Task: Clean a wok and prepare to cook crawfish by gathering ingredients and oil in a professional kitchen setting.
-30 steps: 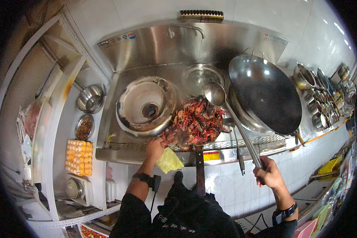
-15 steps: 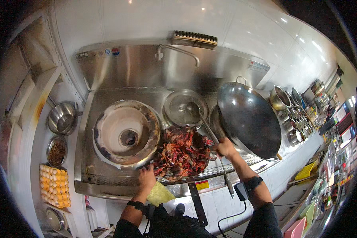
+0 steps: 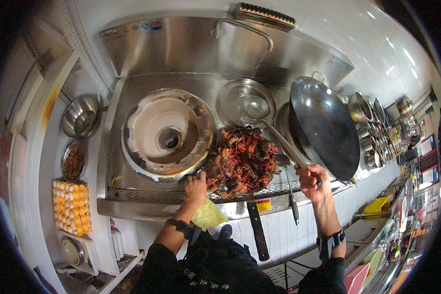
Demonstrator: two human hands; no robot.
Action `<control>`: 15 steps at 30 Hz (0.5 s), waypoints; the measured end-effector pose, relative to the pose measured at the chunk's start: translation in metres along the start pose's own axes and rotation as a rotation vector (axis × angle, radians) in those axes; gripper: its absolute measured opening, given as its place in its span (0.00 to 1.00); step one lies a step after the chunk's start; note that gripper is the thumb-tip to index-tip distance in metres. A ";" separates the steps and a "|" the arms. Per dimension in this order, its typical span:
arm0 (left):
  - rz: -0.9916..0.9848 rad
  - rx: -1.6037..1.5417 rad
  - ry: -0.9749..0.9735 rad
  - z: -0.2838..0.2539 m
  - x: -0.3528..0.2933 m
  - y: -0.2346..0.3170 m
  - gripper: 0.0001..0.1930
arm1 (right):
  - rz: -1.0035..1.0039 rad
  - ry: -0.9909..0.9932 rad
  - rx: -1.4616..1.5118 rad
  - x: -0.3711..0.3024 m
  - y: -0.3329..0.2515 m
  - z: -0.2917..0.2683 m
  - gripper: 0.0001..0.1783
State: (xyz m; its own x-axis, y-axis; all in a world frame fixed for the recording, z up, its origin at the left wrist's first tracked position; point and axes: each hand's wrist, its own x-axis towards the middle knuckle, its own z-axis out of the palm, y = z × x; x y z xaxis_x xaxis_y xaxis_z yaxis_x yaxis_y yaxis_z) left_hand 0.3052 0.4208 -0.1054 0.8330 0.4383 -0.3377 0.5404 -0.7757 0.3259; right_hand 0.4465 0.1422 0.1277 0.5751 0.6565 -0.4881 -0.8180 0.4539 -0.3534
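My right hand (image 3: pixel 314 182) is wrapped round the handle of a long metal ladle (image 3: pixel 286 142). The ladle's bowl rests in a round metal basin (image 3: pixel 224 100) of water at the back of the stove. Reddish-brown crayfish (image 3: pixel 245 159) lie heaped in front of that basin; the vessel under them is mostly hidden. At their left edge my left hand (image 3: pixel 195 188) has its fingers curled, and a yellow-green cloth (image 3: pixel 209 214) hangs from beneath it. Right of the heap lies a second long-handled metal utensil (image 3: pixel 291 193), apart from my right hand.
A burner ring (image 3: pixel 169 139) stands at left, a tilted black wok (image 3: pixel 326 132) at right. A faucet (image 3: pixel 250 29) reaches over the back. A dark handle (image 3: pixel 257 232) juts past the front edge. Egg trays (image 3: pixel 71 208) and metal bowls (image 3: pixel 81 116) line the left shelf.
The view has tipped down, so the stove sits higher. My right hand has moved right along with the ladle's handle; the second utensil now lies apart from it. My left hand stays by the crayfish.
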 end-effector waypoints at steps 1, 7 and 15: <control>0.018 0.008 -0.002 0.000 -0.001 0.001 0.30 | 0.024 -0.018 0.000 -0.013 0.000 0.000 0.18; 0.113 0.214 -0.002 -0.002 -0.012 0.001 0.25 | 0.039 -0.045 0.005 -0.091 0.015 -0.001 0.19; 0.091 0.298 -0.071 -0.009 -0.010 0.004 0.39 | -0.011 0.130 -0.370 -0.150 0.032 -0.001 0.16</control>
State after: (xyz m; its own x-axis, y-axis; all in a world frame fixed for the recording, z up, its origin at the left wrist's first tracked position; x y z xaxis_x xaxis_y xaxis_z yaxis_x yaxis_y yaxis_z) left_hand 0.3003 0.4171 -0.0927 0.8602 0.3369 -0.3829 0.3971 -0.9135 0.0883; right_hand 0.3339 0.0578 0.1884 0.5999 0.5600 -0.5714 -0.7664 0.1973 -0.6113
